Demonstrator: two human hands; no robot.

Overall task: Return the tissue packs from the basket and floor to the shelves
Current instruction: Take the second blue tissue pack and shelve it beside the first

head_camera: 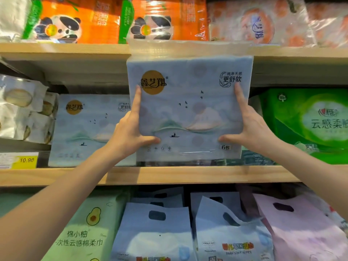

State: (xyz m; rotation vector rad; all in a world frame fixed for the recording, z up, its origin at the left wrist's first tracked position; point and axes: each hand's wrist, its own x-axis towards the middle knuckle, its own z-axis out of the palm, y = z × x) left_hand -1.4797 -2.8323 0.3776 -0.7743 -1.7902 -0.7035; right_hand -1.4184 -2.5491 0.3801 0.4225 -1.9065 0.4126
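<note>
Both hands hold a pale blue tissue pack [190,110] upright in front of the middle shelf [169,175], the left hand [130,132] and right hand [250,127] gripping its lower sides with thumbs on the front face. A matching pack [90,129] stands on that shelf just to the left, a green pack [308,125] to the right. Orange panda packs [79,19] line the upper shelf [66,49]; a yellow price tag [26,160] sits at far left
</note>
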